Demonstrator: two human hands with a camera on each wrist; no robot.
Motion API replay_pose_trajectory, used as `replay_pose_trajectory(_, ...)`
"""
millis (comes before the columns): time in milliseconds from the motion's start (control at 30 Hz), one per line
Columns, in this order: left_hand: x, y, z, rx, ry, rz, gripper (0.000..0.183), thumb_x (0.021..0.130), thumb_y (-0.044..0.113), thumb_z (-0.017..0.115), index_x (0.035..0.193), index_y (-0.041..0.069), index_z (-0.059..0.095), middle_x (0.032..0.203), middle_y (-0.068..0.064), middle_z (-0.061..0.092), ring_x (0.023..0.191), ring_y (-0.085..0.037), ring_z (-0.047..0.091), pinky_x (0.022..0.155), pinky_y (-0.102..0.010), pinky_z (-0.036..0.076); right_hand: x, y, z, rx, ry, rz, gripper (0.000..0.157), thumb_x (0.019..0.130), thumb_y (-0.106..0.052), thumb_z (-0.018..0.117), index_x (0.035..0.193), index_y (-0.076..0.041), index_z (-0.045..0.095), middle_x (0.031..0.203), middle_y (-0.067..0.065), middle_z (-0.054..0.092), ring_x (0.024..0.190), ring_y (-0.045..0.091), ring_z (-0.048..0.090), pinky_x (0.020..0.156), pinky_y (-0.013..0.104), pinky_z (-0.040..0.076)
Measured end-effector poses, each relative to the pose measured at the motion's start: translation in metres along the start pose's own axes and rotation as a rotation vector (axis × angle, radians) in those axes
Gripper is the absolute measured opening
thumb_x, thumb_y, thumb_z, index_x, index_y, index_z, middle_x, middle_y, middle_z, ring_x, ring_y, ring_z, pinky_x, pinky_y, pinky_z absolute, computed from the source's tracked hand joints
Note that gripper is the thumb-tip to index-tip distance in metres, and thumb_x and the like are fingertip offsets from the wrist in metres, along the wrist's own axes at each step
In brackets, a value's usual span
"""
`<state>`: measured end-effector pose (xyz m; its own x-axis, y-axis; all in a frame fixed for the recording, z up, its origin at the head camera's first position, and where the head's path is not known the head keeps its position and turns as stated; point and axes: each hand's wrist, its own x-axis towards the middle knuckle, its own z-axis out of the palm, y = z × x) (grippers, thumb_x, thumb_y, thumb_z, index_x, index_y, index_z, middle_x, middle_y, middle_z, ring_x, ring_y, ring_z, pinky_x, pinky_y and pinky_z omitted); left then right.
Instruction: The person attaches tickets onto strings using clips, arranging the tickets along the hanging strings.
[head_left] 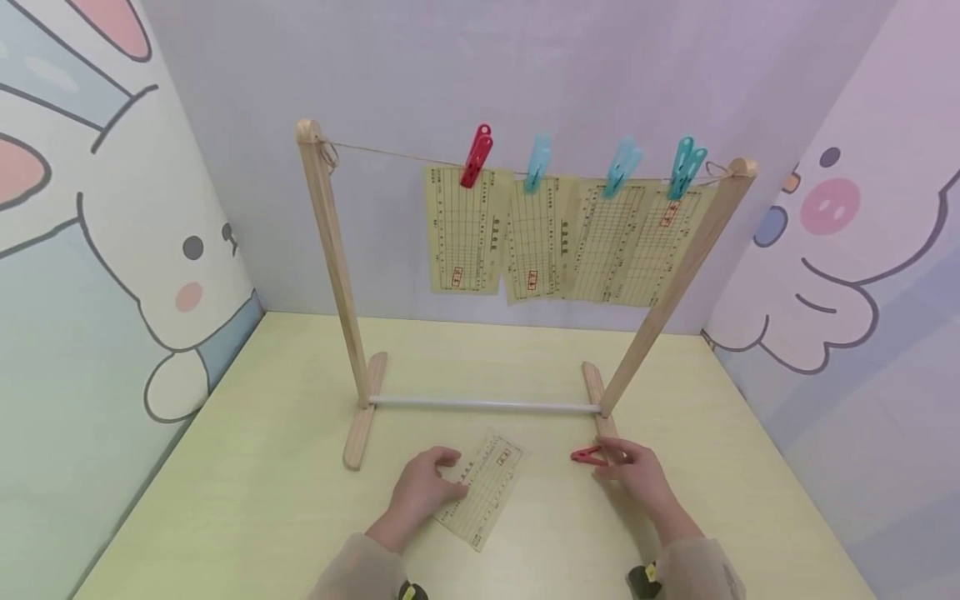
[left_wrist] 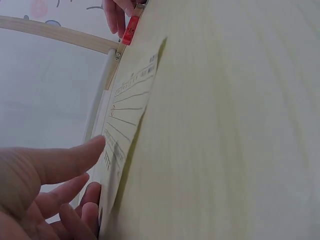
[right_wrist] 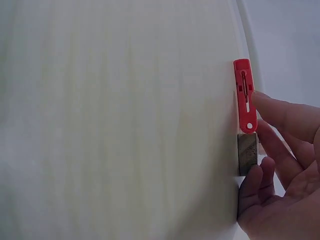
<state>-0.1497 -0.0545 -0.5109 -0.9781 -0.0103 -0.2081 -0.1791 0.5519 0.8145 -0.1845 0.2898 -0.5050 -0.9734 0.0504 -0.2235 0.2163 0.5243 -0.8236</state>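
Note:
A yellowish printed slip (head_left: 491,487) with a red stamp mark lies slanted on the table, one edge slightly raised in the left wrist view. At its left edge is my left hand (head_left: 426,486), thumb and fingers spread apart; the thumb (left_wrist: 75,157) hovers over the slip, and contact is unclear. My right hand (head_left: 636,477) pinches the handle end of a red clothespin (right_wrist: 245,97) between thumb and fingers. The clothespin is low at the table, beside the end of the rack's right wooden foot (right_wrist: 248,155).
Behind the hands stands a wooden rack with a left post (head_left: 330,267), a right post (head_left: 675,292) and a white crossbar (head_left: 487,405). From its string (head_left: 390,153) hang several printed slips (head_left: 465,233), held by red, light blue and teal clothespins (head_left: 684,171). Cartoon-printed walls (head_left: 187,292) enclose the table.

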Motion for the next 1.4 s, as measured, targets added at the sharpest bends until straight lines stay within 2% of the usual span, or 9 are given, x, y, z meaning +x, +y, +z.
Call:
replay_pose_trajectory(167, 0.0, 0.001, 0.0, 0.035, 0.001, 0.006, 0.053, 0.067, 0.013, 0.086, 0.117, 0.012, 0.068, 0.119, -0.007, 0.069, 0.1, -0.024, 0.061, 0.087, -0.048, 0.051, 0.005, 0.003, 0.0, 0.001, -0.023, -0.007, 0.052, 0.081, -0.004, 0.078, 0.131, -0.002, 0.063, 0.143, 0.022, 0.054, 0.141, 0.045, 0.036, 0.113, 0.059, 0.034)
replay_pose_trajectory(400, 0.0, 0.0, 0.005, 0.115, -0.015, 0.03, 0.052, 0.068, 0.024, 0.087, 0.115, 0.015, 0.069, 0.12, -0.005, 0.068, 0.105, -0.025, 0.062, 0.09, -0.048, 0.051, 0.007, 0.004, -0.001, -0.026, -0.036, -0.024, 0.05, 0.081, -0.001, 0.077, 0.129, -0.001, 0.063, 0.136, 0.02, 0.06, 0.141, 0.045, 0.036, 0.113, 0.057, 0.035)
replay_pose_trajectory(600, -0.001, 0.006, 0.005, 0.166, 0.005, 0.019, 0.048, 0.066, 0.021, 0.088, 0.11, 0.015, 0.07, 0.114, -0.004, 0.069, 0.101, -0.024, 0.063, 0.086, -0.047, 0.053, 0.008, 0.002, -0.002, -0.045, -0.037, -0.06, 0.043, 0.081, 0.0, 0.077, 0.123, 0.0, 0.066, 0.126, 0.018, 0.067, 0.139, 0.045, 0.041, 0.112, 0.057, 0.035)
replay_pose_trajectory(833, -0.001, 0.009, 0.004, 0.165, 0.011, 0.004, 0.046, 0.067, 0.019, 0.088, 0.109, 0.015, 0.07, 0.112, -0.004, 0.07, 0.099, -0.023, 0.063, 0.085, -0.046, 0.053, 0.009, 0.002, -0.003, -0.068, -0.035, -0.063, 0.04, 0.081, 0.0, 0.077, 0.12, -0.001, 0.068, 0.126, 0.018, 0.067, 0.138, 0.046, 0.041, 0.113, 0.062, 0.031)
replay_pose_trajectory(1100, 0.0, 0.006, 0.004, 0.159, 0.007, 0.003, 0.044, 0.068, 0.016, 0.086, 0.109, 0.014, 0.07, 0.107, -0.003, 0.069, 0.096, -0.022, 0.062, 0.082, -0.044, 0.052, 0.011, 0.002, 0.0, -0.066, -0.016, -0.056, 0.037, 0.079, -0.001, 0.079, 0.115, -0.001, 0.071, 0.12, 0.018, 0.069, 0.131, 0.042, 0.049, 0.111, 0.06, 0.034)
replay_pose_trajectory(1400, 0.002, 0.006, 0.003, 0.157, 0.004, 0.0, 0.047, 0.068, 0.016, 0.086, 0.112, 0.013, 0.069, 0.102, -0.001, 0.069, 0.092, -0.019, 0.062, 0.076, -0.039, 0.051, 0.012, 0.002, -0.003, -0.025, -0.013, -0.035, 0.052, 0.078, -0.006, 0.082, 0.126, 0.002, 0.064, 0.12, 0.018, 0.069, 0.133, 0.041, 0.046, 0.112, 0.062, 0.031)
